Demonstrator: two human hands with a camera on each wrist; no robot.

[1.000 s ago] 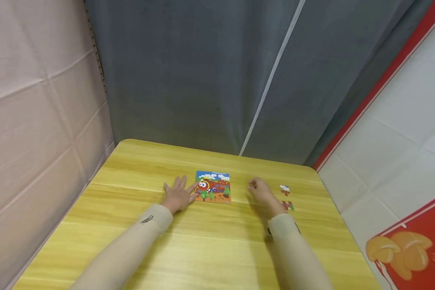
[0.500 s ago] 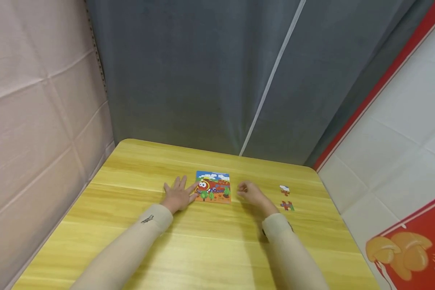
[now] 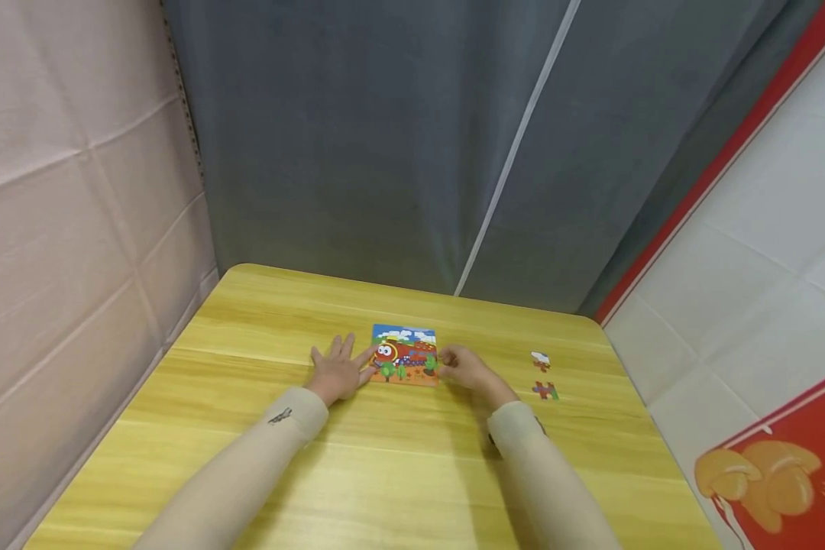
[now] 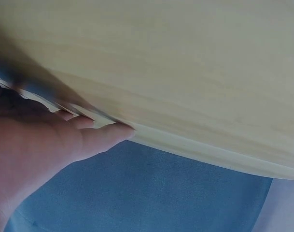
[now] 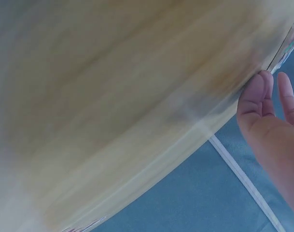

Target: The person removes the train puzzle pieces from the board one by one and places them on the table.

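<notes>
Yellow wood-grain table (image 3: 385, 458) with rounded corners fills the lower half of the head view, its boards running side to side. Behind it hangs a grey curtain (image 3: 385, 137) crossed by a thin white seam; on the left is a pale pink creased cloth wall (image 3: 76, 191), and on the right a white panel (image 3: 763, 244) edged in red, with a red-and-orange print low in the corner.

Near the table's middle lies a puzzle (image 3: 404, 354) showing a cartoon train under blue sky. The left hand (image 3: 337, 370) lies flat on the wood with fingers spread, its fingertips touching the puzzle's left edge. The right hand (image 3: 469, 368) is at the puzzle's right edge, fingers bent toward it; whether it pinches anything cannot be told. Two loose pieces (image 3: 541, 374) lie apart on the table to the right, one beyond the other.

Both wrist views are blurred, showing only table edge, curtain and fingers.
</notes>
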